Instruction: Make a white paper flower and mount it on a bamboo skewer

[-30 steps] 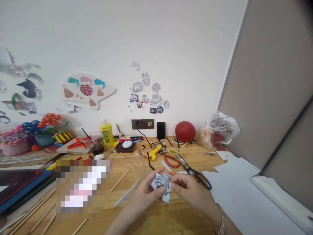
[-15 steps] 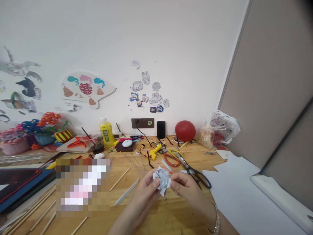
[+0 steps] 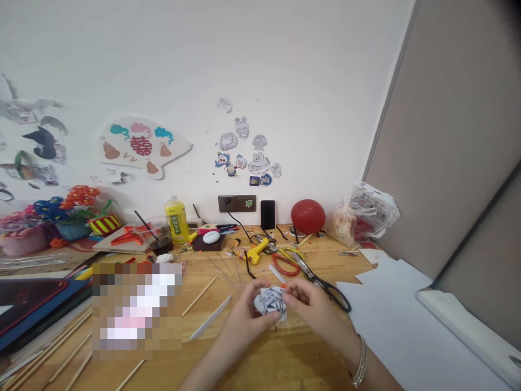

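Both of my hands hold a small crumpled white and grey paper flower [image 3: 271, 300] just above the wooden table [image 3: 260, 358]. My left hand [image 3: 243, 320] pinches it from the left and below with thumb and fingers. From the right, my right hand [image 3: 312, 310] has its fingertips closed on the paper's edge; a silver bracelet sits on that wrist. Black-handled scissors [image 3: 325, 287] lie just behind my right hand.
Red-handled scissors [image 3: 285, 264], a yellow glue gun [image 3: 256, 251], a red balloon [image 3: 308, 216], a yellow bottle [image 3: 173, 220] and a phone [image 3: 267, 214] stand towards the wall. White sheets [image 3: 399, 320] lie at right, wooden sticks [image 3: 61, 358] and a white strip [image 3: 210, 325] at left.
My hands have turned and reworked the paper flower slightly; it rose a little half a second ago and now sits lower between my fingers. Nothing else on the table moved.
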Action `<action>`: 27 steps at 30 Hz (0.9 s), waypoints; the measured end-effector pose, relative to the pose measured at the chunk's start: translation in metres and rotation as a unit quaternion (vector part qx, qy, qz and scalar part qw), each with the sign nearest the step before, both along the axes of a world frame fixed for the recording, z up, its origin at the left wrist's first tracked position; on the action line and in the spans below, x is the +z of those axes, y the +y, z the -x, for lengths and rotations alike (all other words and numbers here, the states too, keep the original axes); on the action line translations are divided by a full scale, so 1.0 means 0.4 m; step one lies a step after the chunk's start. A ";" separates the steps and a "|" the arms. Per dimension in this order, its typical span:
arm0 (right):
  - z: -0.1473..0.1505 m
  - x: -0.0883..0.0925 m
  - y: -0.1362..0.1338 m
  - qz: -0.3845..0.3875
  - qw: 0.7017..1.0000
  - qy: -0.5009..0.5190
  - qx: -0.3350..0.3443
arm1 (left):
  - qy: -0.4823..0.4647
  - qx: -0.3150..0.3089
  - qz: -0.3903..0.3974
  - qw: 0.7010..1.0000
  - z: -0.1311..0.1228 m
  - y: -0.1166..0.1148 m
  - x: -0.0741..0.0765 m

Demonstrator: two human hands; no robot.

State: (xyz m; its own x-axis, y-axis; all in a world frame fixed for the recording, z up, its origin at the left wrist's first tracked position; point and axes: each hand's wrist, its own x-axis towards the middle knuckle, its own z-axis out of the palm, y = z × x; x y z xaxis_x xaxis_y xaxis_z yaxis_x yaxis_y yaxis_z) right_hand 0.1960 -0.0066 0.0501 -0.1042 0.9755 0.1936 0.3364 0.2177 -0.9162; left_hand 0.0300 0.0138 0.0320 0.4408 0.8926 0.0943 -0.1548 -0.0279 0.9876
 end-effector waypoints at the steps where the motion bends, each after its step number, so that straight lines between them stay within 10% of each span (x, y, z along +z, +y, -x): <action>1: 0.001 0.001 -0.001 -0.007 1.000 -0.005 -0.003 | 0.004 0.005 0.000 1.000 0.001 0.000 0.004; 10: 0.024 0.006 -0.026 -0.129 0.953 -0.261 -0.084 | -0.032 0.059 -0.043 0.997 -0.008 0.003 0.003; 21: 0.021 0.016 -0.026 -0.112 0.967 -0.224 -0.055 | 0.000 0.046 -0.018 0.999 -0.003 -0.005 0.018; 27: -0.007 0.031 -0.018 -0.057 0.984 -0.155 0.071 | -0.007 -0.008 0.041 0.999 0.024 -0.002 0.046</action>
State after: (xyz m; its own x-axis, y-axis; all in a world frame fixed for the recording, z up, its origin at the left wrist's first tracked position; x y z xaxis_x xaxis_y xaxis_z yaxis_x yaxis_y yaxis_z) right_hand 0.1987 -0.0137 0.0626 -0.3088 0.9206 0.2389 0.5550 0.3784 -0.7408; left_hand 0.0206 0.0131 0.0502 0.4540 0.8906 0.0275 -0.1681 0.0553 0.9842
